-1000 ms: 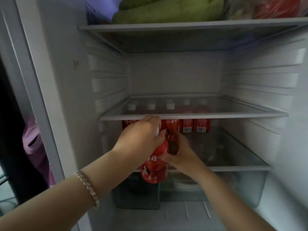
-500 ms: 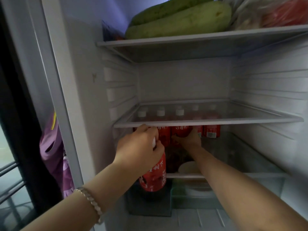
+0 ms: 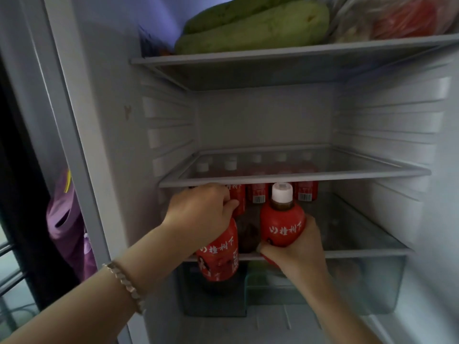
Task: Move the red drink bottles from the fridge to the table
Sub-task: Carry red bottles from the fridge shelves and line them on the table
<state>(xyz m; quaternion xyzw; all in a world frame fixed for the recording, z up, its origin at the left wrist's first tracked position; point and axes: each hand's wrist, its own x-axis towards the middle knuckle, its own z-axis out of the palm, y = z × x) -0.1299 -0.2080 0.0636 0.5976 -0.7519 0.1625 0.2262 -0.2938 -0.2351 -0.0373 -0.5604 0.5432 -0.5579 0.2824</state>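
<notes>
I look into an open fridge. My left hand (image 3: 202, 216) grips the top of a red drink bottle (image 3: 218, 256), which hangs in front of the lower shelf's edge with its cap hidden under my fingers. My right hand (image 3: 295, 249) holds a second red bottle (image 3: 282, 225) with a white cap by its lower body, upright at the shelf front. Several more red bottles (image 3: 258, 192) stand in a row at the back of that lower shelf (image 3: 360, 252), partly hidden by the glass shelf (image 3: 298, 181) above them.
The top shelf (image 3: 285, 55) carries large green gourds (image 3: 255, 28) and a bag with red contents (image 3: 397, 18). A clear crisper drawer (image 3: 372, 286) sits below the bottles. The fridge's left wall (image 3: 82, 145) and a purple cloth (image 3: 67, 219) lie to the left.
My right hand, which reached to the back row half a second ago, has come forward with a second bottle in it. The left hand still holds the first bottle.
</notes>
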